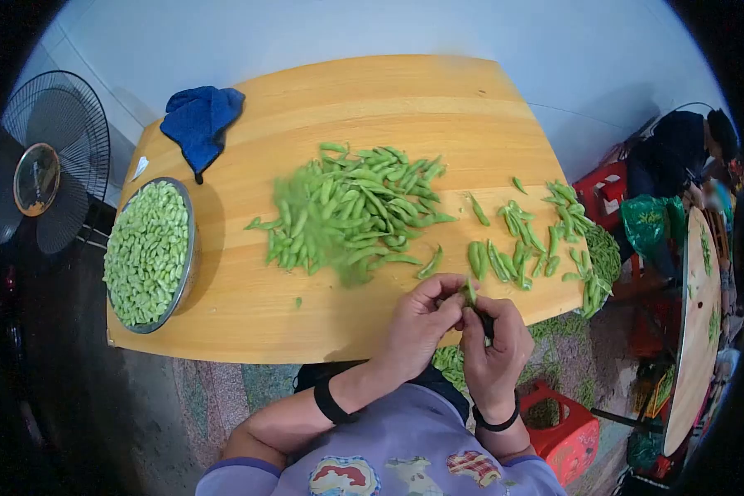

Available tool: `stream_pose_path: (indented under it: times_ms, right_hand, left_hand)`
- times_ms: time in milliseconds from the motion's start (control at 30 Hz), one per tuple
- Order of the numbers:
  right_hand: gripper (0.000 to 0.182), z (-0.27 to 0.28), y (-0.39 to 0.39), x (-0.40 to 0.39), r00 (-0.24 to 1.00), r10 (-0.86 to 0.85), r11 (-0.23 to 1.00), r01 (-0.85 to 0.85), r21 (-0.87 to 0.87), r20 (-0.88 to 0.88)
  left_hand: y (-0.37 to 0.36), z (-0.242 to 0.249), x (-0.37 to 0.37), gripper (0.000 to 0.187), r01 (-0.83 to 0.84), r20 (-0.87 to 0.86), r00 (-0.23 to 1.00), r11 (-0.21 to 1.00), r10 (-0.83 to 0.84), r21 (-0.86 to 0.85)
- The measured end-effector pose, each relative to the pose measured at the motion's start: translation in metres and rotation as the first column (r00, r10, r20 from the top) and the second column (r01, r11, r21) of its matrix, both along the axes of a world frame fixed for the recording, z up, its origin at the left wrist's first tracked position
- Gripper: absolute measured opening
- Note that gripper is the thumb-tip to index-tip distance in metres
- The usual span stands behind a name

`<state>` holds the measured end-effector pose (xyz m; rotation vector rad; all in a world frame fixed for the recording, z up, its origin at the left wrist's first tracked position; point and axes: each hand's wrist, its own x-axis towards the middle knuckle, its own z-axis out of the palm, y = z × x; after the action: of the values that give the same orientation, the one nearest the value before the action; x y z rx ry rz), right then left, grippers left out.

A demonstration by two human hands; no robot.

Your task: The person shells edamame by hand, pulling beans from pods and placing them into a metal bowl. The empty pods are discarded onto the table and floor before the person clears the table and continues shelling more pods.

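Observation:
Both of my hands meet above the table's front edge, right of the middle. A green pod (469,291) is pinched between them. My left hand (428,324) has its thumb and fingers closed on the pod from the left. From the right, my right hand (498,343) also closes on it, with something small and dark partly hidden by its fingers. Just beyond my hands a large heap of green pods (364,198) lies on the wooden table (306,331). Smaller groups of pods (504,263) are spread to the right.
A metal bowl (192,273) full of shelled beans (147,252) is at the left, with a blue cloth (200,124) behind it. A fan (45,165) stands far left. At the right are a red stool (564,438), another table (693,331) and a person (665,165) in dark clothes.

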<state>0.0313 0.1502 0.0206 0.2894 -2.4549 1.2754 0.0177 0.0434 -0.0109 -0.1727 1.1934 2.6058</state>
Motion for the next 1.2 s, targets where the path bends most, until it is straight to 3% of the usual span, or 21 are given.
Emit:
stream_pose_path:
  times_ms: [33,67,167,300,367,433,500,567,600,633,667,700,733,800,933,1000,1033,1100,1167,1200]
  right_hand:
    - [0.008,0.000,-0.001,-0.001,0.998,-0.033,0.998,0.036,0.052,-0.060]
    - [0.008,0.001,-0.002,-0.001,0.998,-0.026,0.998,0.029,0.050,-0.059]
    - [0.012,0.000,-0.005,-0.001,0.982,0.040,0.984,-0.007,0.179,-0.182]
    - [0.014,-0.002,-0.009,0.002,0.979,0.048,0.986,-0.014,0.169,-0.198]
    - [0.014,-0.001,-0.011,0.004,0.970,0.075,0.986,-0.038,0.161,-0.233]
    - [0.012,0.003,-0.008,0.003,0.994,0.026,0.996,-0.016,0.091,-0.108]
    - [0.018,0.009,0.006,0.001,0.990,-0.091,0.992,0.099,0.076,-0.109]
    - [0.021,0.005,0.033,-0.012,0.988,-0.120,0.983,0.132,0.127,-0.100]
    - [0.024,0.009,0.039,-0.018,0.982,-0.168,0.983,0.173,-0.055,0.087]
    - [0.027,0.013,0.044,-0.021,0.944,-0.174,0.945,0.240,-0.222,0.280]
    - [0.027,0.013,0.049,-0.023,0.944,-0.175,0.944,0.241,-0.225,0.279]
    - [0.030,0.013,0.055,-0.025,0.960,-0.123,0.897,0.216,-0.385,0.251]
    - [0.033,0.013,0.057,-0.025,0.974,-0.077,0.824,0.183,-0.537,0.215]
    - [0.033,0.009,0.058,-0.024,0.976,-0.054,0.800,0.169,-0.576,0.211]
    - [0.018,0.003,0.056,-0.018,0.954,0.089,0.758,0.121,-0.641,0.286]
    - [0.014,0.003,0.052,-0.013,0.923,0.117,0.762,0.153,-0.629,0.366]
    - [0.010,0.008,0.048,-0.010,0.900,0.165,0.736,0.159,-0.658,0.403]
    - [0.008,0.003,0.048,-0.008,0.888,0.271,0.721,0.068,-0.689,0.371]
    - [0.008,0.001,0.048,-0.009,0.894,0.290,0.733,0.021,-0.680,0.341]
    - [0.009,0.000,0.049,-0.011,0.900,0.300,0.785,-0.045,-0.618,0.316]
  left_hand:
    - [0.000,0.001,0.000,0.016,0.004,0.085,0.996,0.989,-0.017,0.149]
    - [-0.002,0.002,0.000,0.016,-0.003,0.085,0.996,0.989,-0.010,0.148]
    - [-0.007,0.003,-0.001,0.007,0.043,0.221,0.963,0.895,-0.156,0.444]
    - [-0.006,0.003,0.001,0.004,0.015,0.253,0.956,0.890,-0.146,0.456]
    - [-0.006,0.001,0.001,0.006,0.011,0.224,0.969,0.917,-0.109,0.398]
    - [-0.008,-0.001,0.002,0.008,0.065,0.226,0.962,0.930,-0.155,0.363]
    - [-0.016,0.005,0.004,0.010,0.121,0.231,0.952,0.938,-0.203,0.325]
    - [-0.045,0.031,0.008,0.018,0.234,0.207,0.954,0.970,-0.217,-0.064]
    - [-0.064,0.048,0.004,0.019,0.208,0.133,0.977,0.865,-0.165,-0.457]
    - [-0.084,0.039,-0.004,0.016,-0.031,-0.079,0.997,0.843,-0.014,-0.537]
    - [-0.104,0.029,-0.013,0.012,-0.277,-0.299,0.946,0.783,0.121,-0.557]
    - [-0.132,0.039,-0.024,0.010,-0.421,-0.466,0.885,0.420,-0.004,-0.804]
    - [-0.159,0.049,-0.035,0.010,-0.557,-0.543,0.817,-0.023,-0.196,-0.830]
    - [-0.189,0.047,-0.050,0.015,-0.532,-0.431,0.841,-0.354,-0.328,-0.769]
    - [-0.196,0.037,-0.065,0.015,-0.525,-0.292,0.814,-0.421,-0.503,-0.739]
    - [-0.195,0.026,-0.072,0.012,-0.394,-0.288,0.892,-0.290,-0.347,-0.872]
    - [-0.197,0.026,-0.071,0.012,-0.398,-0.289,0.888,-0.283,-0.358,-0.873]
    - [-0.208,0.029,-0.068,0.013,-0.545,-0.330,0.788,-0.339,-0.520,-0.766]
    - [-0.214,0.027,-0.071,0.010,-0.624,-0.368,0.738,-0.365,-0.565,-0.691]
    - [-0.208,0.030,-0.069,0.008,-0.500,-0.469,0.851,-0.092,-0.238,-0.861]
